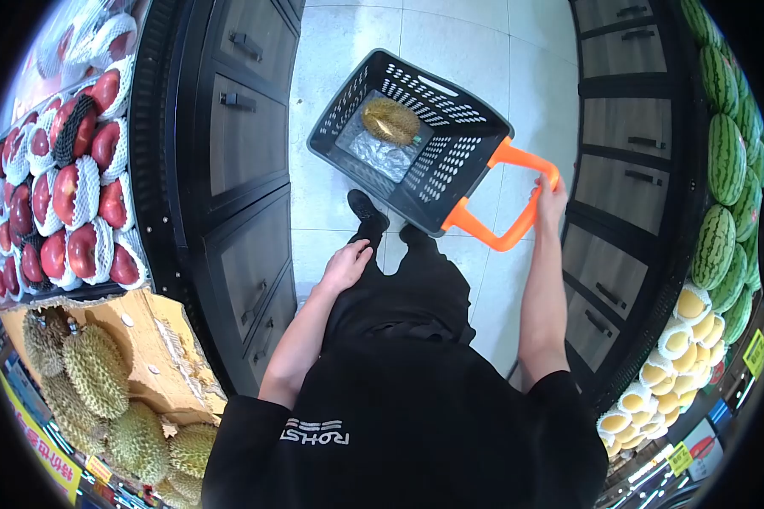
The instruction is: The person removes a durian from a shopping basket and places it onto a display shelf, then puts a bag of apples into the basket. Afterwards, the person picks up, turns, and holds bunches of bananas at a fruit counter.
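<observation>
My right hand (550, 204) is wrapped around the bright orange handle (505, 242) of a dark grey shopping basket (450, 191). The basket has perforated walls and is tilted, with its opening toward me. On its bottom lies one spiky yellow-brown durian (389, 120), resting beside crumpled clear plastic (380, 154). My left hand (345, 265) hangs over my left thigh, below the basket and apart from it. Its fingers are loosely bent and slightly apart, with nothing visible in them.
Dark drawer cabinets (246, 136) line both sides of the tiled aisle (535, 68). Red apples (65, 191) in foam nets and several durians (98, 369) are stacked at left. Watermelons (726, 157) and yellow fruit in foam nets (675, 343) fill the right display.
</observation>
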